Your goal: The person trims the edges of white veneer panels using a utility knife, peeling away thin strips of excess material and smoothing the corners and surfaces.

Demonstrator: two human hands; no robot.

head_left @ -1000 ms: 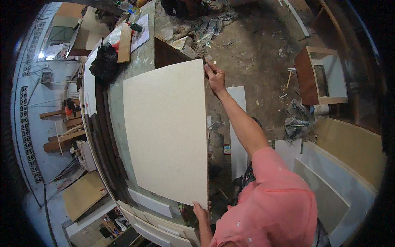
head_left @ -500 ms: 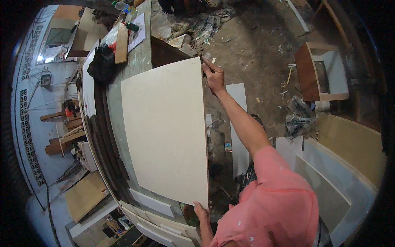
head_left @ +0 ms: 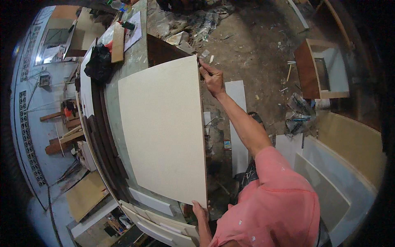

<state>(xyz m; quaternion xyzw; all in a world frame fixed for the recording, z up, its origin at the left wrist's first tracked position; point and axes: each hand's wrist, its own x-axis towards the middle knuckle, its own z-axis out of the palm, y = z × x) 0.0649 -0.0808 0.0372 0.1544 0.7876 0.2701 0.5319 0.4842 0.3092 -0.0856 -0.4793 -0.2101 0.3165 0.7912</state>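
A large cream-coloured board [head_left: 162,127] lies over a greenish worktable, its long right edge beyond the table's side. At its near right corner my left hand [head_left: 200,210] is closed on the edge, thumb on the upper face and fingertips showing at the side. My right arm stretches forward to the far right corner. There my right hand [head_left: 213,80] is closed, its thumb and fingertips pinched at the edge around a small dark thing, too little seen to name.
The worktable [head_left: 113,105] carries a black plastic bag [head_left: 98,64], a wooden plank [head_left: 118,43] and a dark green bottle [head_left: 128,25]. White strips [head_left: 234,144] and plastic scraps [head_left: 298,115] litter the floor. An open wooden box frame [head_left: 306,70] stands right; panels [head_left: 321,185] lean nearby.
The board sits slightly farther left in the picture, along with the rest of the scene. My right hand is a little lower against the corner. My left hand keeps its hold.
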